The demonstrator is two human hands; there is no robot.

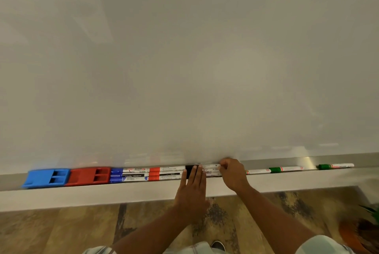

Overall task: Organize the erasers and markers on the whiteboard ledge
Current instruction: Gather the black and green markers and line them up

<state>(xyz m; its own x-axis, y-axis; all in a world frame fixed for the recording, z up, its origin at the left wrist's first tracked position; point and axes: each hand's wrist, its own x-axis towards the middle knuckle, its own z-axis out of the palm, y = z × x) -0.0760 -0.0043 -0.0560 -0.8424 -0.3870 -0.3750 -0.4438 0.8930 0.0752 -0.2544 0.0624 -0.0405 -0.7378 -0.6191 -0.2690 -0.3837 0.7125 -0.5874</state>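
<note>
Ledge (266,182) runs across the lower frame. Blue eraser (48,177) and red eraser (89,175) sit lower left, then blue markers (128,175), red markers (166,173), black markers (207,170) at centre. Left hand (192,188) flat, fingers spread over the black caps. Right hand (232,173) pinches the black markers' right end. Green markers (285,169) loose, lower right. Risk: pushing too hard leftward buckles the row; a marker could roll off the front lip.

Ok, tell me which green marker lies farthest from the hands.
The green marker at the far right end of the ledge, apart from the others; the other green-capped one lies nearer the right hand.
</note>
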